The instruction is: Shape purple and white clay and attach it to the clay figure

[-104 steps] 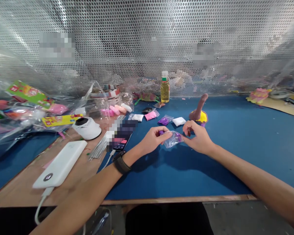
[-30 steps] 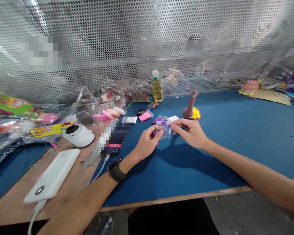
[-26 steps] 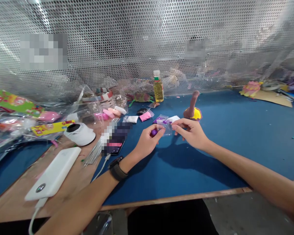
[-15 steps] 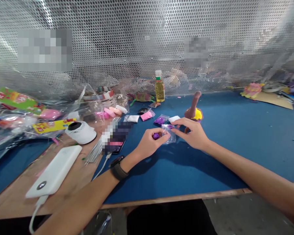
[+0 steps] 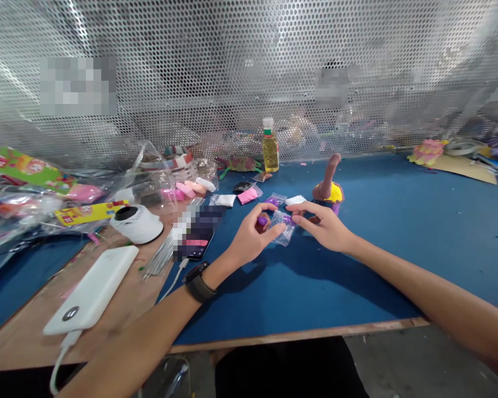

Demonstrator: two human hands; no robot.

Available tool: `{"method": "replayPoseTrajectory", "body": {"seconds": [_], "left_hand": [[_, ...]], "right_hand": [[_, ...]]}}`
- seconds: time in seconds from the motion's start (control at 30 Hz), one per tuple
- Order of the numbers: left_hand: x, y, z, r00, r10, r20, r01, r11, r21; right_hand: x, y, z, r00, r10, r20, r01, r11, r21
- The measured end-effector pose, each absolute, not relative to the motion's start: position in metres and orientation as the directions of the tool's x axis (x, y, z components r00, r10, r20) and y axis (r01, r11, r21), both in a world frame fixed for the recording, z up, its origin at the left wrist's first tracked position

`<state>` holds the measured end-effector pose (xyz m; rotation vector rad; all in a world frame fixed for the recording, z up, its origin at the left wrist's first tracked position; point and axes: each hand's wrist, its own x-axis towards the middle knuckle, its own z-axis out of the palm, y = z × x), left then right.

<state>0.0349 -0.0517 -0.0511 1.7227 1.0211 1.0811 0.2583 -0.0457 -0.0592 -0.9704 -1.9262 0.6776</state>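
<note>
Between my hands is a small clear plastic bag (image 5: 283, 236) with a bit of purple clay (image 5: 289, 220) at its upper right. My left hand (image 5: 252, 234) pinches the bag's left side and also holds a purple clay lump (image 5: 262, 221) in its curled fingers. On the right, my right hand (image 5: 324, 225) has its thumb and index finger closed on the purple clay at the bag's edge. Just behind lie a purple packet (image 5: 275, 199), a white packet (image 5: 295, 199) and a pink packet (image 5: 249, 194). A brown and yellow clay figure (image 5: 328, 187) stands behind my right hand.
An oil bottle (image 5: 270, 148) stands by the perforated metal screen. To the left are a phone (image 5: 199, 246), metal sticks (image 5: 160, 260), a white round device (image 5: 138, 224) and a white power bank (image 5: 92, 290) with a cable. Yellow-pink clay (image 5: 427, 152) and cardboard lie at the far right.
The clear bag has tilted and shifted slightly left. My left hand has opened its index finger outward and upward over the purple packet, and the purple lump has moved slightly up and left.
</note>
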Motion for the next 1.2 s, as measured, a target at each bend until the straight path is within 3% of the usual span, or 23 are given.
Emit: {"method": "replayPoseTrajectory", "body": {"seconds": [0.13, 0.23, 0.4, 0.53, 0.63, 0.83, 1.03, 1.2], "left_hand": [[0.031, -0.049, -0.050, 0.353, 0.892, 0.281, 0.257, -0.381, 0.888], [0.029, -0.050, -0.050, 0.437, 0.855, 0.281, 0.393, -0.462, 0.795], [0.030, -0.051, -0.056, 0.514, 0.810, 0.284, 0.522, -0.557, 0.646], [0.032, -0.048, -0.059, 0.466, 0.848, 0.251, 0.542, -0.498, 0.677], [0.031, -0.046, -0.060, 0.434, 0.870, 0.234, 0.519, -0.454, 0.724], [0.030, -0.044, -0.061, 0.386, 0.894, 0.228, 0.450, -0.398, 0.799], [0.030, -0.035, -0.066, 0.387, 0.920, 0.059, 0.270, -0.175, 0.947], [0.032, -0.033, -0.068, 0.462, 0.884, -0.073, 0.061, 0.050, 0.997]], "right_hand": [[0.259, -0.044, -0.059, -0.340, 0.860, 0.381, 0.302, 0.484, -0.821], [0.261, -0.040, -0.063, -0.367, 0.854, 0.369, 0.352, 0.495, -0.794], [0.264, -0.037, -0.072, -0.475, 0.777, 0.412, 0.483, 0.622, -0.616], [0.268, -0.035, -0.083, -0.517, 0.708, 0.481, 0.597, 0.701, -0.390], [0.271, -0.033, -0.088, -0.515, 0.721, 0.464, 0.649, 0.681, -0.339], [0.268, -0.034, -0.075, -0.505, 0.735, 0.452, 0.558, 0.678, -0.478], [0.264, -0.042, -0.063, -0.344, 0.862, 0.373, 0.471, 0.502, -0.725], [0.261, -0.043, -0.063, -0.277, 0.890, 0.363, 0.309, 0.440, -0.843]]}}
